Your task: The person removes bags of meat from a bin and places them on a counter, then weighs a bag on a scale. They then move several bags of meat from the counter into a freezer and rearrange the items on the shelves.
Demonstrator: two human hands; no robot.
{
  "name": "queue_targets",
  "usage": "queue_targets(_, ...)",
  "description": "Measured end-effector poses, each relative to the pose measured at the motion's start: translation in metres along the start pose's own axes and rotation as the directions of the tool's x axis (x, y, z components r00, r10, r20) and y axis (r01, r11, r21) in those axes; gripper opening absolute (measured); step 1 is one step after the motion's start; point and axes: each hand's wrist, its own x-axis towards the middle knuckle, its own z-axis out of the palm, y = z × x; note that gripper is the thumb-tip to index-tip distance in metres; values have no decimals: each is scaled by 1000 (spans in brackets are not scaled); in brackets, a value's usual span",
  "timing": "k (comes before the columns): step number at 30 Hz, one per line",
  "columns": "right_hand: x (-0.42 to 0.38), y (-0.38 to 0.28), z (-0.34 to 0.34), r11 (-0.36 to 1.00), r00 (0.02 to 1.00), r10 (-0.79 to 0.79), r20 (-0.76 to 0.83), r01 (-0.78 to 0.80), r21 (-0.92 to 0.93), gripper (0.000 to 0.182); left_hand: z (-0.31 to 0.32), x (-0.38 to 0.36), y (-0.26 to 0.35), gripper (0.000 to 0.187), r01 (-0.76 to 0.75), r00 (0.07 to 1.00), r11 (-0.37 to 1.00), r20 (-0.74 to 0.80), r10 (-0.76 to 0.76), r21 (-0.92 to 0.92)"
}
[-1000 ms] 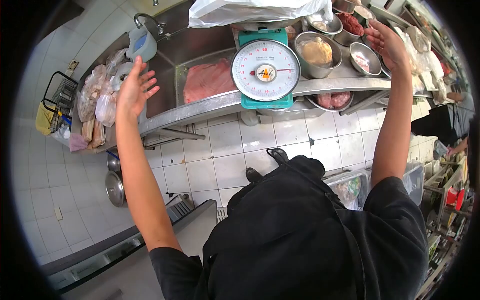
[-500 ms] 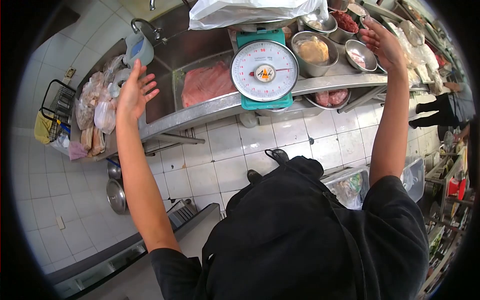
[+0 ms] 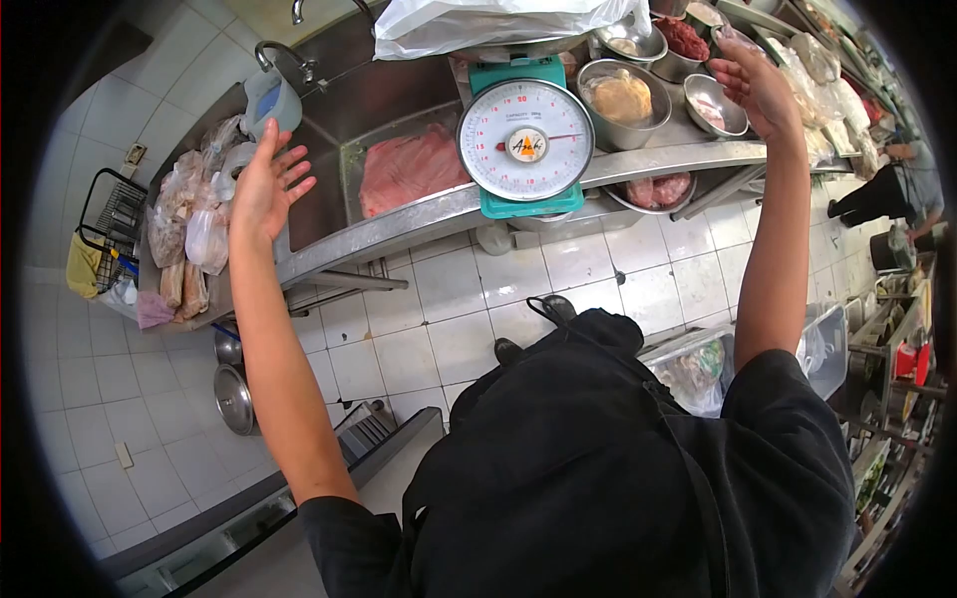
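Observation:
My left hand (image 3: 267, 187) is held up, fingers apart and holding nothing, beside the bagged food (image 3: 206, 234) at the sink's left end. My right hand (image 3: 755, 88) is also raised with nothing in it, its fingers spread near a small metal bowl (image 3: 716, 106) with pale pieces inside. Between the hands stands a green dial scale (image 3: 524, 142), with a white plastic bag (image 3: 498, 24) on top. A large slab of pink meat (image 3: 412, 169) lies in the metal sink (image 3: 329, 120). Right of the scale, a steel bowl (image 3: 626, 107) holds a yellowish lump.
A faucet (image 3: 289, 60) and a light-blue pitcher (image 3: 274, 100) are at the sink's back left. Below the counter sits a bowl of meat (image 3: 653, 191). Plastic bins (image 3: 693, 369) stand by my right side. Another person (image 3: 897, 184) is at the far right.
The person at the far right has shifted position. My two hands stay raised in nearly the same place, and the view has moved only slightly.

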Motion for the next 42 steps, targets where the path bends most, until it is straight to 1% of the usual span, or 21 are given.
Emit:
queue_targets(6, -6, 3, -1, 1000, 1000, 8, 6, -8, 2, 32, 0, 6, -7, 87, 15, 1000, 1000, 18, -15, -8)
queue_targets(12, -8, 8, 0, 999, 999, 35, -2, -35, 7, 31, 1, 6, -9, 86, 20, 999, 1000, 27, -19, -11)
queue_targets(19, -16, 9, 9, 999, 1000, 28, -7, -28, 31, 31, -1, 6, -10, 85, 12, 999, 1000, 31, -12, -15)
queue_targets(27, -19, 10, 20, 999, 1000, 27, 5, -27, 42, 29, -5, 6, -7, 84, 2, 1000, 1000, 22, -2, -18)
queue_targets(33, -25, 7, 25, 999, 999, 28, -18, -27, 41, 29, -9, 6, 4, 85, -17, 1000, 1000, 12, 16, 9)
queue_targets(39, -40, -1, 35, 999, 999, 27, -36, -26, 30, 32, -18, 3, 12, 85, -37, 998, 999, 44, 37, 13)
queue_targets(42, -43, -2, 40, 999, 999, 1, -50, 1, 39, 31, -20, 1, 14, 91, -56, 997, 998, 52, 56, 6)
